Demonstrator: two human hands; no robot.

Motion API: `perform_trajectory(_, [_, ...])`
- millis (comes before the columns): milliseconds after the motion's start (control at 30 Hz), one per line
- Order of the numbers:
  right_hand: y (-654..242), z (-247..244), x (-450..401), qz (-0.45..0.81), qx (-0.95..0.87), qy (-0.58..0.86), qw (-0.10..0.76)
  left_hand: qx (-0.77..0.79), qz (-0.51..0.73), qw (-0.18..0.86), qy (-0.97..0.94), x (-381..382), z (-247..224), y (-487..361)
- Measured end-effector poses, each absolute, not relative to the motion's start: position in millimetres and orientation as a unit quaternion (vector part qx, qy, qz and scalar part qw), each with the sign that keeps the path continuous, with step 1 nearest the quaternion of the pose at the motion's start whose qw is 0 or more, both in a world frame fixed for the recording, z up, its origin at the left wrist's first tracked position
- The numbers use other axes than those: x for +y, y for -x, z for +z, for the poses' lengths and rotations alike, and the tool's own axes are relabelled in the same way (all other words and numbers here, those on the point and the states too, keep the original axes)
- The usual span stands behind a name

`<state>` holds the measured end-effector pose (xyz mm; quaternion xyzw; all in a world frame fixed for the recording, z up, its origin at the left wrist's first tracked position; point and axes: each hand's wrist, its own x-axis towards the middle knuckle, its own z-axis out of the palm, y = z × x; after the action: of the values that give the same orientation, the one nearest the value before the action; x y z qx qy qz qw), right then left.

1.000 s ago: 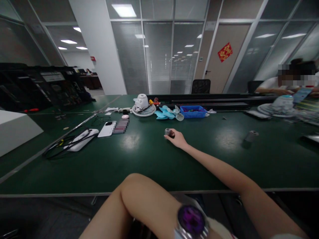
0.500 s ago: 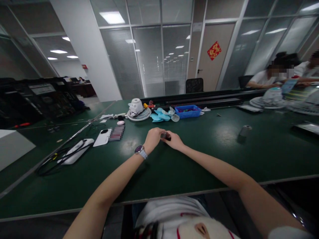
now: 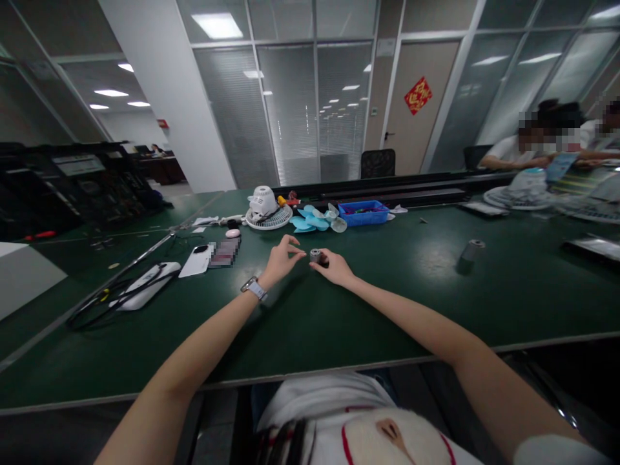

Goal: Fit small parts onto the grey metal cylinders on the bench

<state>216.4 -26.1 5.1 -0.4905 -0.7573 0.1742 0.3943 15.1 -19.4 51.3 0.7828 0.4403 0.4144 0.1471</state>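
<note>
Between the thumb and fingers of my right hand [image 3: 335,267] is a small grey metal cylinder [image 3: 315,256] with a round top that looks hollow in the middle. It is upright, at or just above the green table [image 3: 310,329]; I cannot tell which. Just left of it, my left hand [image 3: 282,261] is empty, thumb and fingers apart, with a watch [image 3: 254,288] on the wrist. A second grey metal cylinder [image 3: 473,250] of similar look stands alone on the table to the right.
Behind my hands lie a white fan part [image 3: 264,210], light blue fan blades [image 3: 314,219] and a blue bin [image 3: 363,214] of small items. A phone [image 3: 196,261], a white device [image 3: 145,287] and black cable are at left. People sit at far right near more fan parts.
My left hand has come off the cylinder and moved left, its fingers opening. The cylinder, mostly covered before, now shows in my right hand.
</note>
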Motion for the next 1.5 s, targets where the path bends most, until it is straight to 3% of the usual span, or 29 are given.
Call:
perform_trajectory(200, [-213.2, 4.0, -27.5, 0.168, -0.759, 0.496, 0.387, 0.45, 0.355, 0.219, -0.79, -22.1, 22.3, -1.3])
perform_trajectory(367, [-229.7, 6.4, -17.9, 0.181, -0.732, 0.508, 0.417, 0.467, 0.41, 0.228, -0.75, -18.9, 18.2, 1.3])
perform_trajectory(500, [-301.0, 16.3, 2.3, 0.087, -0.685, 0.569, 0.447, 0.529, 0.456, 0.248, -0.672, -8.5, 11.8, 4.9])
perform_trajectory(633, [-393.1, 19.8, 15.8, -0.034, -0.552, 0.719, 0.421, 0.561, 0.465, 0.237, -0.643, -5.5, 9.8, 4.8])
perform_trajectory(800, [-453.7, 9.8, 12.9, -0.044, -0.4, 0.818, 0.41, 0.574, 0.471, 0.225, -0.632, -10.4, 13.9, 3.8])
perform_trajectory(1067, [-458.0, 7.3, 14.7, 0.037, -0.357, 0.823, 0.441, 0.578, 0.471, 0.233, -0.624, -7.1, 11.3, 4.6])
perform_trajectory(1200, [-431.2, 24.9, 4.0, -0.081, -0.334, 0.821, 0.457, 0.599, 0.493, 0.232, -0.587, -4.0, 9.2, 5.9])
perform_trajectory(1333, [-353.2, 45.2, -14.3, -0.191, -0.547, 0.689, 0.436, 0.618, 0.494, 0.229, -0.567, -2.0, 7.7, 6.9])
perform_trajectory(1433, [-276.0, 42.4, -27.6, -0.066, -0.799, 0.498, 0.331, 0.609, 0.491, 0.226, -0.58, -2.3, 7.0, 6.4])
perform_trajectory(1500, [-233.9, 32.8, -33.9, 0.009, -0.872, 0.404, 0.276, 0.602, 0.493, 0.229, -0.584, -2.9, 6.7, 5.9])
